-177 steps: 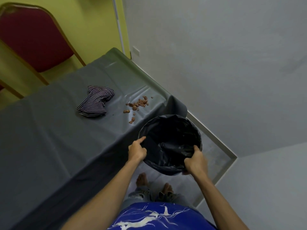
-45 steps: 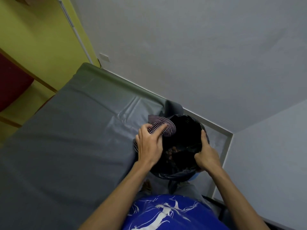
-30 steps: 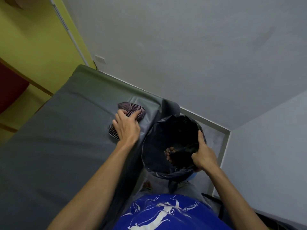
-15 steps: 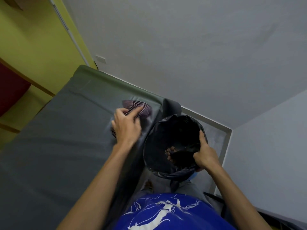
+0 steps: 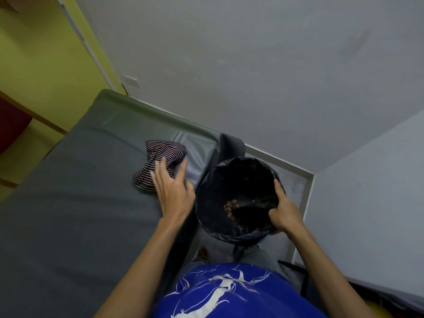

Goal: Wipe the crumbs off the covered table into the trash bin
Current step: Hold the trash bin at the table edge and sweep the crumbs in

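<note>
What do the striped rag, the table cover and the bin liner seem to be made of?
Rag: soft knit fabric, probably; it bunches in folds.
Cover: likely vinyl or coated cloth; dull sheen, creases.
Liner: thin black plastic film; glossy wrinkles.

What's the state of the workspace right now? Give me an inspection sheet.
Surface: grey table cover, wrinkled near the corner, no crumbs visible on it.
Job's things: striped cloth bunched on the cover; trash bin with black liner beside the table edge; crumbs inside it.
Clutter: nothing seen.
Hands: left hand open, fingertips on the cloth; right hand grips the bin's rim.
Cables: nothing seen.
Surroundings: yellow wall, grey wall with a socket, red chair at far left.
</note>
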### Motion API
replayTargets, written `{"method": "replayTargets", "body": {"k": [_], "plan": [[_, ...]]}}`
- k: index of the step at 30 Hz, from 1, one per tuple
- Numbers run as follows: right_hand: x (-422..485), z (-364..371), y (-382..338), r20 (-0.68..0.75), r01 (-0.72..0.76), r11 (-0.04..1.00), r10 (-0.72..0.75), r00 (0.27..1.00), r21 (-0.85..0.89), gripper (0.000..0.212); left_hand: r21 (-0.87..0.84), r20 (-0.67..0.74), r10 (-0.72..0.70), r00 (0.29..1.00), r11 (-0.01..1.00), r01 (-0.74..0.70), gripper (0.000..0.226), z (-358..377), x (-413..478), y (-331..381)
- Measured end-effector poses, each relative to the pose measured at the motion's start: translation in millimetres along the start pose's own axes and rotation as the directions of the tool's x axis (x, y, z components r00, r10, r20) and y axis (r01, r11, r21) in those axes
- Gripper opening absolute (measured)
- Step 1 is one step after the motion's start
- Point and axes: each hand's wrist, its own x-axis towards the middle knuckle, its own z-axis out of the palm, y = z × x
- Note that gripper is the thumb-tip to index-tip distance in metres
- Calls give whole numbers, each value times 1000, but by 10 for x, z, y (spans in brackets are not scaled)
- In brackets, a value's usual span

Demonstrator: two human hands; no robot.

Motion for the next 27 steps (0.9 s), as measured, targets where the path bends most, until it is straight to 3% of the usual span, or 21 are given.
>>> {"method": "replayTargets", "body": {"k": [7, 12, 18, 22, 27], "plan": [[-160, -41, 236, -136, 43, 999, -39, 990, 30, 90, -180, 36, 157, 987, 972, -148, 49, 199, -526, 220], [-300, -8, 424, -180, 45, 987, -17, 984, 152, 89, -223, 114, 184, 976, 962, -156, 49, 305, -676, 256], [-375, -4, 684, -225, 50, 975, 0, 974, 218, 87, -337, 319, 30, 947, 938, 83, 54, 407, -743, 370], [-315, 9, 825, -180, 26, 964, 23, 983, 266, 87, -306, 582, -63, 811, 907, 290, 60, 498, -723, 353], [-176, -23, 961, -156, 18, 972, 19, 988, 233, 87, -215, 711, -136, 690, 892, 398, 74, 615, -761, 449]]}}
